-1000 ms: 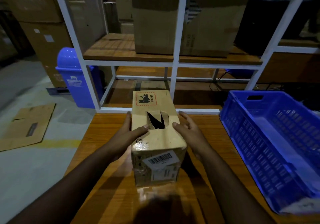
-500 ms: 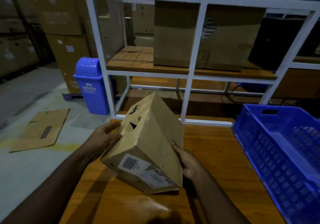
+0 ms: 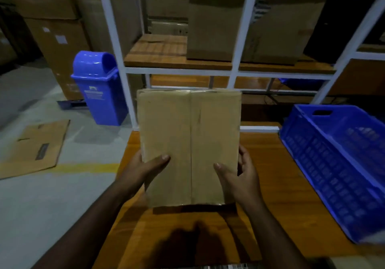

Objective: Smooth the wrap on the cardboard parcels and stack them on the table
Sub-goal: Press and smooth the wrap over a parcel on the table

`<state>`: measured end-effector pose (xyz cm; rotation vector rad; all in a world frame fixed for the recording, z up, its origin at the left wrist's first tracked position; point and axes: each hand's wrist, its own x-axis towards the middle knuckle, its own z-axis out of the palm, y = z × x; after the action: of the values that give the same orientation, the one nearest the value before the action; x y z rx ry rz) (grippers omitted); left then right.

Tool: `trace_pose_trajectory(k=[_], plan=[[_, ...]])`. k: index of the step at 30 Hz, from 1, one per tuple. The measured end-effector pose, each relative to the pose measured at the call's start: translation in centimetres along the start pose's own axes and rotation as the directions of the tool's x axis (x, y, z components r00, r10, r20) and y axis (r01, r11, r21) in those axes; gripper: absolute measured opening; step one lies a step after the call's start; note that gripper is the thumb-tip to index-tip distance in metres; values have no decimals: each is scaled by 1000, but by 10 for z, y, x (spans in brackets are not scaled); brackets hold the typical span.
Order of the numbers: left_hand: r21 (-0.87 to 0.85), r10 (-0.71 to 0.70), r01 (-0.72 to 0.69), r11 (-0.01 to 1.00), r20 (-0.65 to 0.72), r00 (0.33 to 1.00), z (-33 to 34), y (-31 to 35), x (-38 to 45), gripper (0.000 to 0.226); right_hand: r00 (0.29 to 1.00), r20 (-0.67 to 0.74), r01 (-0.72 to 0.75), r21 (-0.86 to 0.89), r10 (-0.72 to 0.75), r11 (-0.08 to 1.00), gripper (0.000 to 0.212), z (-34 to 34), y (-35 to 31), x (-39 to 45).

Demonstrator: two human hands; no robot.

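Note:
A brown cardboard parcel (image 3: 189, 143) is held up over the wooden table (image 3: 270, 185), its plain broad face with a taped centre seam turned toward me. My left hand (image 3: 143, 168) grips its lower left edge, thumb lying on the face. My right hand (image 3: 239, 175) grips the lower right edge, thumb on the face and fingers behind. The parcel's label and torn side are out of sight. Clear wrap glints along its top and bottom edges.
A blue plastic crate (image 3: 333, 158) stands on the table's right side. Behind is a white-framed shelf (image 3: 235, 70) carrying large cartons. A blue bin (image 3: 100, 89) and a flattened carton (image 3: 35, 145) are on the floor to the left.
The parcel lay on the table with its torn top up, was tipped over to the left, and now is lifted with its plain face toward me. Both hands shifted to its lower edges.

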<state>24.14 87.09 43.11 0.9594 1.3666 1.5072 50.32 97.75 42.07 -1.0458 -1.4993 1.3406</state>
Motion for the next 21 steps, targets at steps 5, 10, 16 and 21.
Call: trace_pose_trajectory(k=[5, 10, 16, 21], plan=[[24, 137, -136, 990, -45, 990, 66, 31, 24, 50, 974, 84, 205, 55, -209, 977, 75, -77, -30, 4], [-247, -169, 215, 945, 196, 966, 127, 107, 58, 40, 981, 25, 162, 423, -191, 891, 64, -162, -73, 26], [-318, -146, 249, 915, 313, 938, 189, 130, 73, 47, 988, 90, 73, 442, -125, 894, 76, -219, -94, 60], [-193, -28, 89, 977, 298, 954, 222, 134, 77, 58, 997, 59, 11, 484, -45, 875, 71, -241, -95, 82]])
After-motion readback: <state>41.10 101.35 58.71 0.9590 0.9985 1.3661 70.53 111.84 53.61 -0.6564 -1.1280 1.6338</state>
